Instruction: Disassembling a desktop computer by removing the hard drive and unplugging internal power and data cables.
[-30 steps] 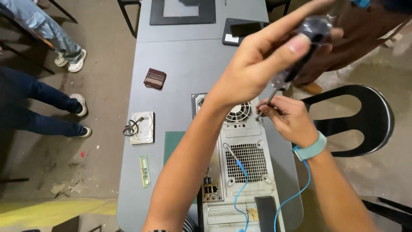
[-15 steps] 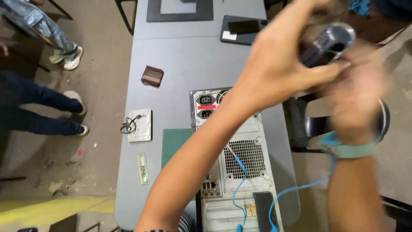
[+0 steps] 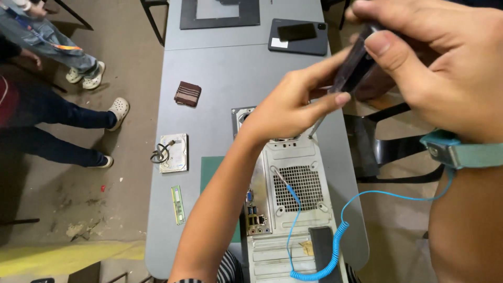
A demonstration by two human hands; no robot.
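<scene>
Both my hands hold a screwdriver (image 3: 352,71) close under the camera. My right hand (image 3: 445,57) grips its dark translucent handle, and my left hand (image 3: 293,105) pinches the lower part of the handle between thumb and fingers. The thin metal shaft (image 3: 316,127) points down towards the computer case (image 3: 293,199) lying on the grey table (image 3: 220,89). A teal antistatic strap (image 3: 463,152) sits on my right wrist; its blue coiled cord (image 3: 335,236) runs to a clip on the case's vent grille.
On the table lie a hard drive with a cable (image 3: 174,153), a memory stick (image 3: 178,204), a small brown striped block (image 3: 187,94), a dark tablet (image 3: 298,36) and a green mat (image 3: 209,173). People's legs (image 3: 57,131) stand left of the table. A black chair (image 3: 382,147) is on the right.
My hands have risen closer to the camera. My right hand moved up onto the screwdriver handle, and my left hand shifted down it to a pinch hold.
</scene>
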